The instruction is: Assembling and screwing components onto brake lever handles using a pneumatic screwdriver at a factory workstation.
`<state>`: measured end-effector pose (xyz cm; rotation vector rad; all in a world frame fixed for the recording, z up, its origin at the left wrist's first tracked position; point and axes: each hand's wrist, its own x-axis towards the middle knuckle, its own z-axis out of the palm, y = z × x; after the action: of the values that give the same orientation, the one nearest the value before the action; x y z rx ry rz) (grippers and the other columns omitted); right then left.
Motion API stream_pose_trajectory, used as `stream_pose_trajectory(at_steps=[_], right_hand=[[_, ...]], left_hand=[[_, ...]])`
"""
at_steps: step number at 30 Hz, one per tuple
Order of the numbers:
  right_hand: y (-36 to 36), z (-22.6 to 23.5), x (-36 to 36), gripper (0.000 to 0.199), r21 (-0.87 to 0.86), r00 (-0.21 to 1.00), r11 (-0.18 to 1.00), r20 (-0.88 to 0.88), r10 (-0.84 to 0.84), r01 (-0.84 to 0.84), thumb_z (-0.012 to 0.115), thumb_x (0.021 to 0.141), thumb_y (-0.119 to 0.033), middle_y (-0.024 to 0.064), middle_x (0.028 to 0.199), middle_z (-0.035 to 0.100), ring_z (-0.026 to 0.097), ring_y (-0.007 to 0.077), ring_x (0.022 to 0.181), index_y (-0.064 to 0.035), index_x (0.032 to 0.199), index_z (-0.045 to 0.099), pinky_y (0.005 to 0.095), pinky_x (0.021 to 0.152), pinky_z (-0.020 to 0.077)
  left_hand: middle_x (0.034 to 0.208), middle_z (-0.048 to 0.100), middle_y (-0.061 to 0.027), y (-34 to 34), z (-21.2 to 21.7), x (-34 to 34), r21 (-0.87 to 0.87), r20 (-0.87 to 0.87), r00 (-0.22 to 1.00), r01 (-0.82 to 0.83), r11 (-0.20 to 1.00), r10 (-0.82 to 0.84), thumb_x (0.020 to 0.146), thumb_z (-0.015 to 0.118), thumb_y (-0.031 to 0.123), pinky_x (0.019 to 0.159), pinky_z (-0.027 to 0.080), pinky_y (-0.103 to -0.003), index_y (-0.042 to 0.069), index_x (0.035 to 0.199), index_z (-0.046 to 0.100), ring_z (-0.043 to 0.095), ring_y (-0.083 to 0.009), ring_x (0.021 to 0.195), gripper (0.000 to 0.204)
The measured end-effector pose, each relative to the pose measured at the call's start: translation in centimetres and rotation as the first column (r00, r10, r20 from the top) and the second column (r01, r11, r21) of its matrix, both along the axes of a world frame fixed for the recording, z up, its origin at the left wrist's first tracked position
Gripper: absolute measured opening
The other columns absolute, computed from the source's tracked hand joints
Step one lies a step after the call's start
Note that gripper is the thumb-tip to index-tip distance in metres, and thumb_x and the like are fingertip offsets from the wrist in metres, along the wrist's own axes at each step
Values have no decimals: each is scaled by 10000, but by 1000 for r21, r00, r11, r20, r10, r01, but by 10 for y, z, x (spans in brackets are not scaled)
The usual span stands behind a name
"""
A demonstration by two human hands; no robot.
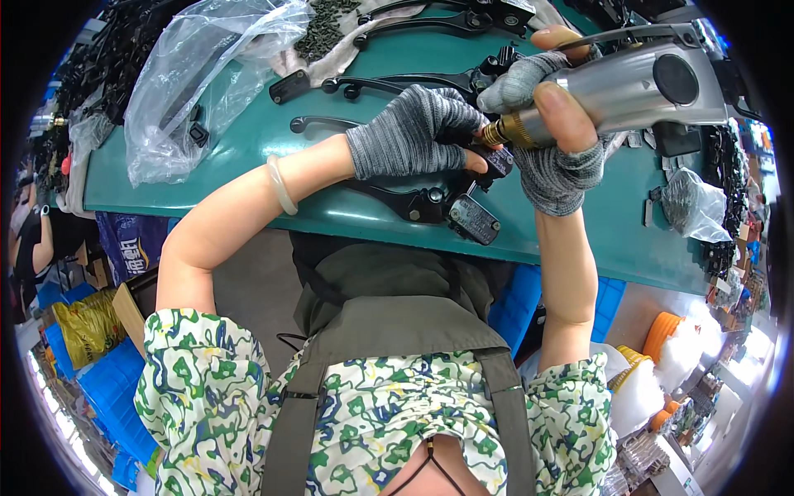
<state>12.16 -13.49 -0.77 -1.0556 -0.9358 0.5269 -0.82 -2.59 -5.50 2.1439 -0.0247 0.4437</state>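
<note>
My right hand [556, 136], in a grey fingerless glove, is wrapped round a silver power screwdriver [624, 89]. Its brass-coloured nose [503, 131] points left, down at a black part [498, 162] under my left fingertips. My left hand [413, 136], gloved the same way, closes on this black lever assembly; its palm hides much of the piece, and the tool's tip is hidden by my fingers. Just nearer to me lies another black lever assembly [413, 205] with a rectangular reservoir cap [474, 218]. Further black levers [397, 83] lie beyond my left hand.
A green table [248, 186] spans the view. Clear plastic sheeting [194, 91] covers its left part, near a heap of small dark screws [329, 29]. At right sits a clear bag [695, 207] of grey parts. Blue crates [120, 388] stand below, to the left.
</note>
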Motion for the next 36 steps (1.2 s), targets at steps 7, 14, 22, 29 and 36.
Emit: stream_pose_trajectory(at_steps=[7,14,22,29,36], right_hand=[[1,6,4,530,-17,999,999,-8,42,-42,636,749,-180,104,745,582,615,204,689,50,1198,472,353,685,559],[3,9,4,508,-69,993,991,24,119,-117,640,755,-181,97,744,575,601,187,700,36,1182,473,343,677,546],[7,2,3,490,17,950,960,-142,279,-279,651,763,-166,110,764,565,589,212,689,22,1181,477,362,713,527],[-10,29,10,554,125,903,909,-125,411,-396,638,769,-161,95,775,554,547,196,631,22,1245,421,374,675,478],[-61,29,-17,603,8,975,980,-103,196,-196,653,768,-174,89,847,564,541,159,656,31,1270,387,329,678,457]], left_hand=[[888,705,-94,0,-1,1,-38,0,1000,22,999,-22,754,788,258,771,515,-313,104,992,720,676,-241,825,292],[894,704,-98,1,1,0,3,-21,1000,19,1000,-19,754,787,275,768,516,-318,102,991,719,674,-252,823,301],[824,673,-126,-1,-2,-3,57,35,999,-28,998,26,741,797,272,727,507,-339,93,982,727,634,-240,766,308],[893,693,-89,1,-7,-3,-91,10,999,-32,995,33,727,805,230,784,509,-336,94,1014,714,647,-248,827,331],[941,693,-35,-8,9,-27,153,320,946,-2,988,-47,689,822,196,788,498,-340,106,973,711,632,-239,881,318]])
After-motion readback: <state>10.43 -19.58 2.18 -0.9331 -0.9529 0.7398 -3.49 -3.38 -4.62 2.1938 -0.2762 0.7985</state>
